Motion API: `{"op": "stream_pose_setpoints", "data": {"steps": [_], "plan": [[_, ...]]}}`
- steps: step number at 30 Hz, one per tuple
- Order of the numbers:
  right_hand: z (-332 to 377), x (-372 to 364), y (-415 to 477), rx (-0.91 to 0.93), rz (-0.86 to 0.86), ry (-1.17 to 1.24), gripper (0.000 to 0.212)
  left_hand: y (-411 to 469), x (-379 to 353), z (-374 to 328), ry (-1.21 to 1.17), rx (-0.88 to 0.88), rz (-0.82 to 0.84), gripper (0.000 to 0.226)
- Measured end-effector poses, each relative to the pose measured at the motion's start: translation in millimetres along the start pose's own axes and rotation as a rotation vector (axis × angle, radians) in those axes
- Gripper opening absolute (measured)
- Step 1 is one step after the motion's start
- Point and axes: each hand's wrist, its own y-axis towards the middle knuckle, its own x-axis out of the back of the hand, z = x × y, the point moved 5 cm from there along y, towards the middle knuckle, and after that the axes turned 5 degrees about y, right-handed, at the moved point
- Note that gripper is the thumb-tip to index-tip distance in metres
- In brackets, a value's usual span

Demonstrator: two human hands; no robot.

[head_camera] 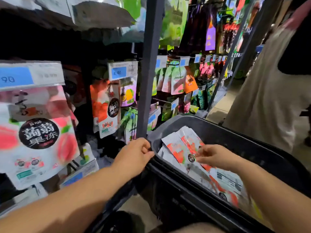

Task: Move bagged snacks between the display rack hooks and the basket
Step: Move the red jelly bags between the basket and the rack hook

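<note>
One black basket [235,137], holding at least three red-and-white snack bags [227,179], is shown beside a display rack [218,88] hung with many bags. The top bag [180,148] is pinched inside the basket by the fingers of the right hand [214,157]; the basket rim is gripped by the curled fingers of the left hand [134,155]. A shop aisle floor [217,113] is seen beyond.

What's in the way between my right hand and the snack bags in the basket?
Nothing visible. The right hand pinches the top snack bag inside the basket, with no other thing over it. The left hand grips the basket's rim, off to the side.
</note>
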Motion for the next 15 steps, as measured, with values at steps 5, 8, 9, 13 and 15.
{"op": "stream_pose_setpoints", "data": {"steps": [5, 8, 9, 13, 15], "plan": [[-71.7, 12.7, -28.9, -0.168, 0.025, -0.163, 0.023, 3.4, -43.0, -42.5, 0.226, -0.357, 0.058, 0.022], [-91.0, 2.4, -33.9, -0.241, 0.127, -0.172, 0.033, 5.4, -66.5, -45.6, 0.413, -0.526, 0.057, 0.053], [-95.1, -3.4, -34.1, -0.272, 0.186, -0.196, 0.037, 6.9, -69.8, -43.5, 0.422, -0.549, 0.040, 0.053], [-107.2, -12.9, -30.9, -0.374, 0.237, -0.228, 0.061, 7.8, -75.5, -42.3, 0.406, -0.594, 0.000, 0.052], [-109.6, -12.3, -31.6, -0.410, 0.239, -0.263, 0.074, 6.8, -78.0, -42.7, 0.393, -0.608, -0.013, 0.053]]}}
